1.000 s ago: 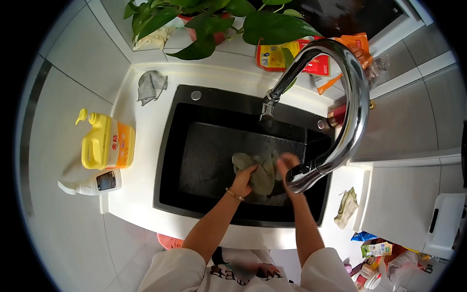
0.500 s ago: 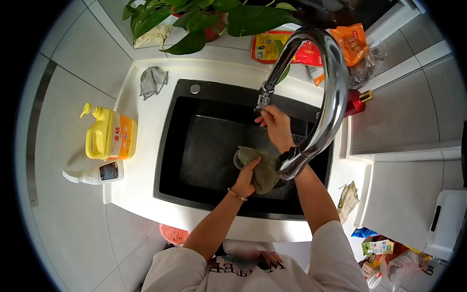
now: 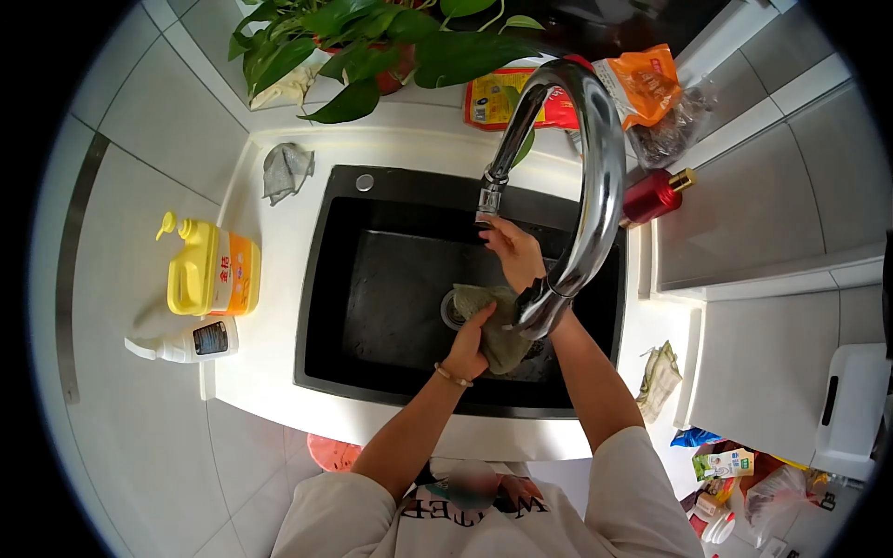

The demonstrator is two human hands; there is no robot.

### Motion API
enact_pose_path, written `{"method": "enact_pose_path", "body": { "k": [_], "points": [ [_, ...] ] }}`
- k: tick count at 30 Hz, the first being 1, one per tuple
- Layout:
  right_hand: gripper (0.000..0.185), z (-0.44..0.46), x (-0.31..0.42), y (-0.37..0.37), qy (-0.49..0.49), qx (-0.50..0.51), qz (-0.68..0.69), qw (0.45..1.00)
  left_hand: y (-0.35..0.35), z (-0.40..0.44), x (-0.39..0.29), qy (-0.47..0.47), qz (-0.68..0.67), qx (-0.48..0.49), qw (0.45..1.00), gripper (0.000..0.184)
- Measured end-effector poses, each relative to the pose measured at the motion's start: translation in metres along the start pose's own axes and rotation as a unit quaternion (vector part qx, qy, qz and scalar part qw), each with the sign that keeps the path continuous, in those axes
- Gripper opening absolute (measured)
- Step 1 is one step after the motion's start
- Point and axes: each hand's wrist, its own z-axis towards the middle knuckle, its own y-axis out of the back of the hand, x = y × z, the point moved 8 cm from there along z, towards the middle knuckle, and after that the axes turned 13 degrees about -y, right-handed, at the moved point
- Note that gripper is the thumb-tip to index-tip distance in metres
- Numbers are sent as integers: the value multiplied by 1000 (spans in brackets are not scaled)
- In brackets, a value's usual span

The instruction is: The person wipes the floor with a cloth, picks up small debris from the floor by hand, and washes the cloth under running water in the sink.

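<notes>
Over the black sink (image 3: pixel 312 279), my left hand (image 3: pixel 469 348) grips a green-grey cloth (image 3: pixel 502 335), its thumb on top of the fabric. The cloth hangs partly over the round drain (image 3: pixel 449 312). My right hand (image 3: pixel 514 253) is raised to the outlet of the chrome faucet (image 3: pixel 595 186), with its bent fingertips right at the nozzle. What those fingertips touch or hold is too small to make out. Part of the right wrist is hidden behind the faucet's base.
Left of the sink are a yellow detergent jug (image 3: pixel 212 270), a white spray bottle (image 3: pixel 191 341) and a grey cloth (image 3: pixel 287 172). Behind it are a potted plant (image 3: pixel 358 56) and food packets (image 3: pixel 642 84). A red bottle (image 3: pixel 654 197) and another cloth (image 3: pixel 659 379) are on the right.
My right hand has left the cloth and risen to the faucet's outlet. My left hand has kept hold of the cloth. The whole view has shifted slightly.
</notes>
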Motion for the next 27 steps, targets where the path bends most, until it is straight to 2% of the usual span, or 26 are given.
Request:
{"method": "enact_pose_path", "body": {
  "k": [2,4,5,6,7,9,10,12,13,14,16,17,18,19,20,21,22,23,24,26,27],
  "points": [
    [33,-18,-3,21,69,-94,2,993,1,-1,-1,-11,11,-18,1000,31],
    [42,-36,-47,53,-26,-126,118,985,7,4,3,-4,-3,-12,1000,32],
    [45,-61,-48,62,-78,-169,83,979,8,6,4,0,-17,-7,1000,34],
    [50,-82,-73,60,-186,-137,164,959,7,6,3,0,-17,-6,1000,34],
    [56,-104,-97,50,-290,-103,243,920,3,4,2,4,-31,-3,1000,36],
    [41,-132,-144,12,-412,-59,398,818,4,0,5,11,-43,-3,999,38],
    [41,-135,-150,5,-412,-61,399,817,6,1,6,4,-25,-3,1000,38],
    [39,-137,-125,6,-333,-183,355,854,10,3,8,-1,-5,-3,1000,39],
    [39,-137,-131,1,-332,-184,358,853,18,5,1,-44,55,-34,997,39],
    [36,-133,-133,6,-276,-209,264,900,27,7,-7,-86,115,-64,988,39],
    [32,-129,-125,7,-152,-253,64,953,41,20,-14,-77,109,-81,988,39],
    [29,-136,-97,-4,-151,-253,-20,956,52,27,-16,-69,96,-98,988,39],
    [29,-143,-72,-16,-151,-255,-20,955,67,34,-15,-67,98,-97,988,39],
    [29,-149,-35,-34,-76,-246,-133,957,59,41,-7,-44,34,57,997,37],
    [28,-153,-11,-49,1,-232,-244,942,43,35,-2,-20,-31,209,977,35],
    [28,-148,-14,-46,2,-233,-244,941,12,8,-9,-20,-73,137,988,32],
    [29,-135,-30,-39,-62,-238,-268,931,2,3,-7,-21,-72,137,988,32],
    [30,-123,-49,-32,-125,-240,-291,918,13,1,-2,-14,18,48,999,32],
    [30,-113,-73,-20,-126,-238,-289,919,26,-3,0,-5,108,-42,993,32],
    [31,-96,-113,8,18,-237,-123,964,14,-3,3,-8,133,-6,991,34],
    [31,-94,-121,8,19,-239,-123,963,7,-2,3,-32,123,22,992,34]
  ]
}}
